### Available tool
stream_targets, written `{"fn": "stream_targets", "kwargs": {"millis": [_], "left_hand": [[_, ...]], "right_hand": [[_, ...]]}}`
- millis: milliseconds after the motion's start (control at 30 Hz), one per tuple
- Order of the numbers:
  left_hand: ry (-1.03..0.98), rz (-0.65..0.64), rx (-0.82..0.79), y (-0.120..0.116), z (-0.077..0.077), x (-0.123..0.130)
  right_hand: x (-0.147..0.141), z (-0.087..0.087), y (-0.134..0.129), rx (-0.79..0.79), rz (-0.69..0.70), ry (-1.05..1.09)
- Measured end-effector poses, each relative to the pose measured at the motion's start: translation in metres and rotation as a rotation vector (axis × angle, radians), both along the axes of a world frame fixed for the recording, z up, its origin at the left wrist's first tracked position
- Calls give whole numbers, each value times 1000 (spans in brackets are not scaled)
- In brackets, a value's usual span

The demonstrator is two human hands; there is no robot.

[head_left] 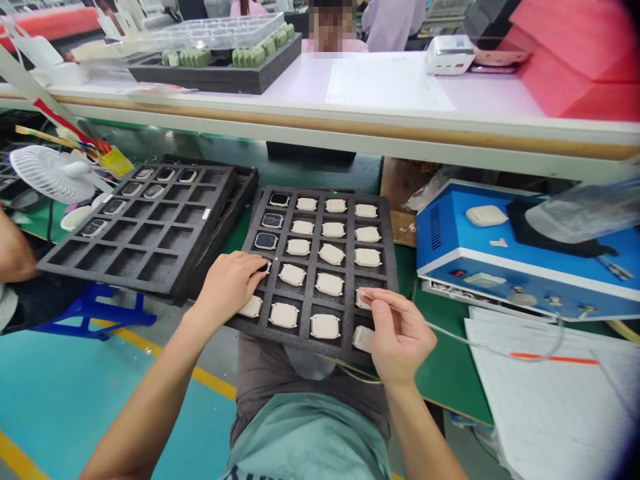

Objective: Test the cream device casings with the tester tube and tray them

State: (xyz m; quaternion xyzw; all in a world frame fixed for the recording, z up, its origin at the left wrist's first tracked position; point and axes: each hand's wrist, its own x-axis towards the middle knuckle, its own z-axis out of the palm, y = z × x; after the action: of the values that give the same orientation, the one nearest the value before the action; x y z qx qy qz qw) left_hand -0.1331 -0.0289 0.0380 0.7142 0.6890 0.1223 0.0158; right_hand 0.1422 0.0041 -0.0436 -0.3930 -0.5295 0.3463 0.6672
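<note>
Right hand (403,330) pinching thin tube (467,343); cream watch case (361,299) just left of fingertips, near tray's right edge, long axis hidden. Left hand (231,283) farther, curled over left edge, grip unclear. Black tray (390,250): sixteen cream cases, three dark-faced watches (265,241). Beyond, second tray (159,239): seven watches.

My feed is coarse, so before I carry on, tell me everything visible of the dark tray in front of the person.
The dark grey tray looks like foam, rectangular, with thick dividers forming four columns of five pockets. Cream-coloured pieces sit in most pockets; the three farthest in the left column hold dark-faced pieces. It lies roughly flat, near edge above the person's lap. The left hand reaches over its left edge, the right hand over its right; whether either touches the foam is unclear.
</note>
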Motion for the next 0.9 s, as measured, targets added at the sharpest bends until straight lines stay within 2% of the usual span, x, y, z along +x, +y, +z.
{"fn": "stream_targets", "kwargs": {"millis": [67,167,267,333,467,567,700,900], "left_hand": [[52,-53,-48,11,3,-1],[-46,0,51,13,4,6],[-384,153,187,11,-3,31],[-644,194,191,13,-12,56],[-997,168,135,24,-30,110],[-1188,121,118,28,-38,134],[-1316,100,144,28,-38,140],[-1430,234,182,25,-31,137]], "right_hand": [[-1,0,0,3,1,-7],[-2,1,2,20,17,1],[-3,2,5,46,36,22],[-3,3,7,50,46,31],[-2,4,10,39,55,42],[-1,3,11,37,61,52],[1,2,10,46,45,63],[0,3,11,60,63,80]]}}
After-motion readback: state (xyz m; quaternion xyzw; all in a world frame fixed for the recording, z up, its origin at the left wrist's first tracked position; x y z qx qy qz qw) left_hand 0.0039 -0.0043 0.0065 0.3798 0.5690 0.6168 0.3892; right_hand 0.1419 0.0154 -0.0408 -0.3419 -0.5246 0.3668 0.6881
